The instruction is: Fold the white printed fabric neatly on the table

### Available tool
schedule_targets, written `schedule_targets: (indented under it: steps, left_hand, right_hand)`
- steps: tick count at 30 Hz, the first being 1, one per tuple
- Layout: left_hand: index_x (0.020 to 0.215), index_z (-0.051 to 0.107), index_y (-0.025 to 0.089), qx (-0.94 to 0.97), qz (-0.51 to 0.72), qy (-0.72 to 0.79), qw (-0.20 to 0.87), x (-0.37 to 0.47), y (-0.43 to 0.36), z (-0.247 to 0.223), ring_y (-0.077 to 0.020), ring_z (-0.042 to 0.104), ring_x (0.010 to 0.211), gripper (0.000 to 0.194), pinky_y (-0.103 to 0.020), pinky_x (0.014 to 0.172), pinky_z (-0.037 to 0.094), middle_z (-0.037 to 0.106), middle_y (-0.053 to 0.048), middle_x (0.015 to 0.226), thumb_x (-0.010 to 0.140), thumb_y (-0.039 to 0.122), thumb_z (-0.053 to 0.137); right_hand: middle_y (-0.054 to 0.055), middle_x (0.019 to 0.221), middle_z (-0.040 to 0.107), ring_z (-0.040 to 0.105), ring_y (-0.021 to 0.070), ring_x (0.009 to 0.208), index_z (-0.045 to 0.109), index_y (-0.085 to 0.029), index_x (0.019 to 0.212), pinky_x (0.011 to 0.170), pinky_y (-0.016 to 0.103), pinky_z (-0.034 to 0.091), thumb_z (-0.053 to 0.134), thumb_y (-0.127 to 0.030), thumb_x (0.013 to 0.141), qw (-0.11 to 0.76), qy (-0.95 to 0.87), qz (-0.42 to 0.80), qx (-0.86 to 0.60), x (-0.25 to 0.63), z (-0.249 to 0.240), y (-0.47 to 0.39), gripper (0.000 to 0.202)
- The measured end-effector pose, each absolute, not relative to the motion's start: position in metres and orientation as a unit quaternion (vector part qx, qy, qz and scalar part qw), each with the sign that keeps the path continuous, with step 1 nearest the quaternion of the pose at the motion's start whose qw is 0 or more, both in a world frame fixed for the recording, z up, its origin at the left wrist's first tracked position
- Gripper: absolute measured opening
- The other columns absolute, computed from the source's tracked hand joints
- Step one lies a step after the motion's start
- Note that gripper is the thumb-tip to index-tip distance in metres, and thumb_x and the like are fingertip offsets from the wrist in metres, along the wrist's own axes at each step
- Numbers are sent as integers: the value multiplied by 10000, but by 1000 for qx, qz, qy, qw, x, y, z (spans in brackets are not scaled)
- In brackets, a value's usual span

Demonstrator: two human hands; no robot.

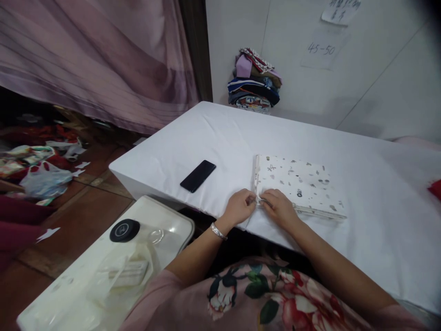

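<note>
A flat white folded cloth with small dark and tan printed motifs lies on the white-covered table. At its near left corner, my left hand pinches the edge between thumb and fingers, a silver bracelet on that wrist. Close beside it on the right, my right hand is also closed on the same corner, its fingertips nearly meeting the left ones. Layered edges show along the cloth's left and near sides. Left of the cloth lies a black phone.
Folded clothes are stacked behind the table's far edge, against the wall. At the lower left, a cream stool-like surface holds a round black object and a clear plastic bag. Something red sits at the right edge.
</note>
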State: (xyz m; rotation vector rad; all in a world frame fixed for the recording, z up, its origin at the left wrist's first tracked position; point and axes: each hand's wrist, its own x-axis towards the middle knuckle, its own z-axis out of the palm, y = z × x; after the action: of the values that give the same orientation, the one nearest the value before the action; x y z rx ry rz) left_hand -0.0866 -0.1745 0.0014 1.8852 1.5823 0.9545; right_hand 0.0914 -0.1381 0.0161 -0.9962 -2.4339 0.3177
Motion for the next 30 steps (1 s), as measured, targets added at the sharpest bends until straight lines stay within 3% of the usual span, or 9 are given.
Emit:
schedule_targets:
  steps: [8,17,30]
  left_hand:
    - [870,609,210,690,347,584,249,-86,-175,4,-136,539,707,119,-260,685,436,599,4,782,761,229,567]
    - [870,614,209,687,350,582,258,-86,-175,3,-138,547,733,117,-257,688,434,603,7,787,763,252,593]
    - [886,626,219,686,357,577,263,-87,-175,0,-145,548,768,109,-264,708,422,610,5,814,797,263,581]
  right_hand:
    - [60,861,640,563,198,854,642,-217,861,767,332,460,470,-254,887,290,-854,186,-389,93,11,-134,177]
    - [91,957,617,527,226,900,618,-188,965,787,358,437,511,-227,856,238,-891,130,-364,90,15,-140,157]
    - [68,860,587,515,214,826,581,-198,865,730,333,414,504,-226,847,223,-886,125,-386,86,21,-140,84]
